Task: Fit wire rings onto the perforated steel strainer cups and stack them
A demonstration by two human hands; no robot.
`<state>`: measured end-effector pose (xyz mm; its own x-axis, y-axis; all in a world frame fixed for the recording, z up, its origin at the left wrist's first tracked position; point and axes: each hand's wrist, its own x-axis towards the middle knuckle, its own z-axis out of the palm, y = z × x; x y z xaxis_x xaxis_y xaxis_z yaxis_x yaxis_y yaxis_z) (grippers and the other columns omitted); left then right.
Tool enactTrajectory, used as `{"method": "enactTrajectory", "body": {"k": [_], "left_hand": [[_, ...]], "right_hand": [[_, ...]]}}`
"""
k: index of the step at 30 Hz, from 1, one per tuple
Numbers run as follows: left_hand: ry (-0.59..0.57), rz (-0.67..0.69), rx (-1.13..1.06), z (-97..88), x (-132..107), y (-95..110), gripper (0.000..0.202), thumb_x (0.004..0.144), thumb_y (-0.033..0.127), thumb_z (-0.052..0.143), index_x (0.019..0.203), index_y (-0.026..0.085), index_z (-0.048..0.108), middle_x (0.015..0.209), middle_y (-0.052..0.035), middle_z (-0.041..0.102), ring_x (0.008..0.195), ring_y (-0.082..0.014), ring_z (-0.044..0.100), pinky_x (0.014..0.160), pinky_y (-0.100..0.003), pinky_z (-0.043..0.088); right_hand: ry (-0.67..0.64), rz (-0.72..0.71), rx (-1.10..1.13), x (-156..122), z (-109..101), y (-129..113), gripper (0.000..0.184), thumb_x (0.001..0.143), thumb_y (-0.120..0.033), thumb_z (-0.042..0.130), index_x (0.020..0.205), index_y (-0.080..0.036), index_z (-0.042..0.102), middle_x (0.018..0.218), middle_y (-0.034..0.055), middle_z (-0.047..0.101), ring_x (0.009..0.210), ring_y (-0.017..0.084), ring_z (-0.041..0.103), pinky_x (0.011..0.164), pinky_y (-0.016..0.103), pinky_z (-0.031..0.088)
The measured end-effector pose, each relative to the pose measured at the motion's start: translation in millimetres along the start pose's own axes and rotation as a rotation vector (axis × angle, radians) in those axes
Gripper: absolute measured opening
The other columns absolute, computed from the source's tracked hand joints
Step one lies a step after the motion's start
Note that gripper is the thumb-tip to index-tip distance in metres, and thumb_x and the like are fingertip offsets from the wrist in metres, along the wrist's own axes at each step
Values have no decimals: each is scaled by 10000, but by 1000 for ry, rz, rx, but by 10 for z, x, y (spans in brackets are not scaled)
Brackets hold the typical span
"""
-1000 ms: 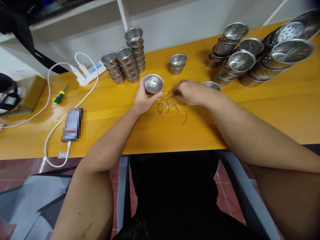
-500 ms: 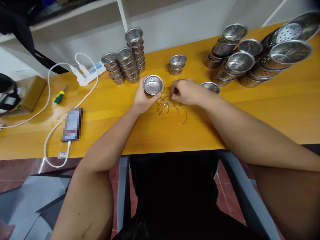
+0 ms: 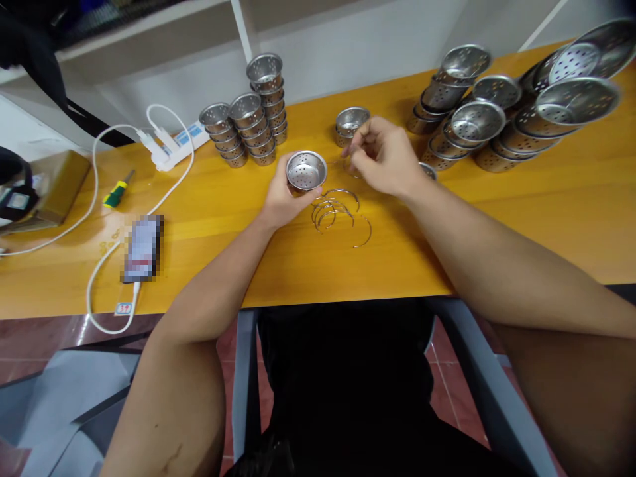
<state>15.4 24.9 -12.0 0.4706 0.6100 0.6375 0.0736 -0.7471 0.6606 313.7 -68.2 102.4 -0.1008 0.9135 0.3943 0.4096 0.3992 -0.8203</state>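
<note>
My left hand (image 3: 284, 197) is wrapped round a small perforated metal basket (image 3: 307, 171), its open mouth facing up toward me. To the right, my right hand (image 3: 380, 156) is raised over the table with thumb and fingers pinched. A thin curved wire (image 3: 352, 173) shows faintly at those fingertips; part of it is hidden or blurred. Several bent wire handles (image 3: 334, 211) lie in a loose heap on the wood, just below and right of the held basket. Behind my right hand stands a short stack of the same baskets (image 3: 352, 119).
Tall basket stacks (image 3: 248, 126) stand at the back left, larger ones (image 3: 477, 126) at the back right. Another basket (image 3: 428, 171) is mostly hidden by my right forearm. Leftward lie a phone (image 3: 143, 248), a white cable, a power strip (image 3: 173, 151) and a screwdriver (image 3: 118, 192).
My right hand has risen away from the wire heap, up and slightly right, with a thin wire at its fingertips. My left hand still holds the basket in nearly the same place.
</note>
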Motion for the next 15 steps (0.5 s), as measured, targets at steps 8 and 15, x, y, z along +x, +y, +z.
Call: {"method": "enactTrajectory", "body": {"k": [8,15], "left_hand": [[-24,48,10,-4,0,286,1075,1029,869,987,1811,356,457,1783,-161,690,1663,-377,780,1438,-599,691],[25,24,118,21,45,549,1086,941,825,1098,1740,329,555,1611,-134,763,1526,-373,842,1400,-628,710]], "right_hand": [[19,-63,93,43,43,146,680,1119,-962,929,1148,-329,680,907,61,734,812,260,680,760,467,642],[-7,-134,-28,17,77,154,617,1151,-906,905,1157,-289,884,977,114,819,861,317,764,853,541,707]]}}
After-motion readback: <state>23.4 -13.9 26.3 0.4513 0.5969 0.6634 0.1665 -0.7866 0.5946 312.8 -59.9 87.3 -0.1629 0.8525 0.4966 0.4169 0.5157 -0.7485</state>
